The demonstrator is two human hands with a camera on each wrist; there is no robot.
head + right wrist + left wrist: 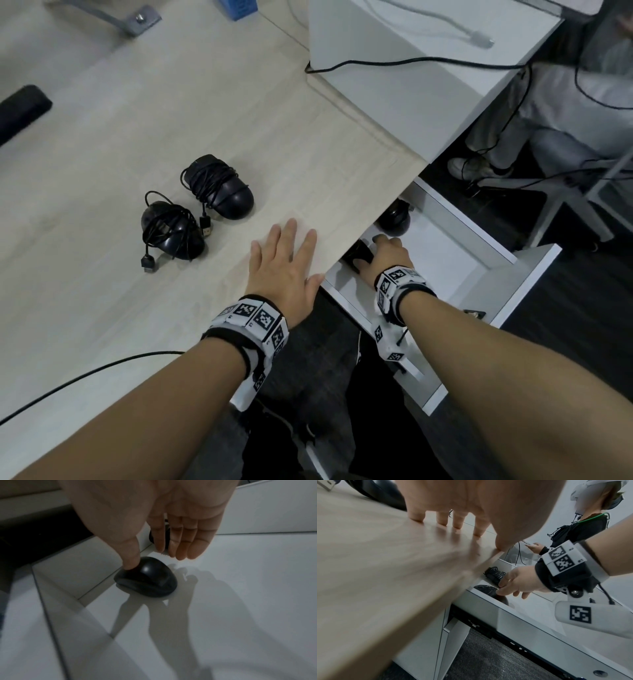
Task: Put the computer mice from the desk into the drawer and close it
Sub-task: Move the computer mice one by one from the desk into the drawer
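Both forearms fill the bottom of the head view, each with a marker band at the wrist. Flat on the desk (137, 137) lies the left hand (284, 263), fingers straight and lightly spread, palm down just inside the desk's front edge and holding nothing.

Lower and to the right, the right hand (387, 255) reaches down into the open white drawer (493, 246). Its fingers are straight and relaxed; in the right wrist view only the thumb tip touches a black mouse (147, 577) resting on the drawer floor against the inner wall, so this looks like a release, not a grip.

A second mouse in the drawer (394, 217) lies further in, beyond the fingertips and partly under the desk.

That makes two mice in the drawer and two on the desk, four in all, each of the desk pair wrapped in its own cable. The near desk mouse (171, 231) and the far desk mouse (219, 186) lie ahead and to the left of the left hand, long axes running diagonally, the far one rounded end toward it. The left hand is plainly nearer them; the right would have to come up and across.
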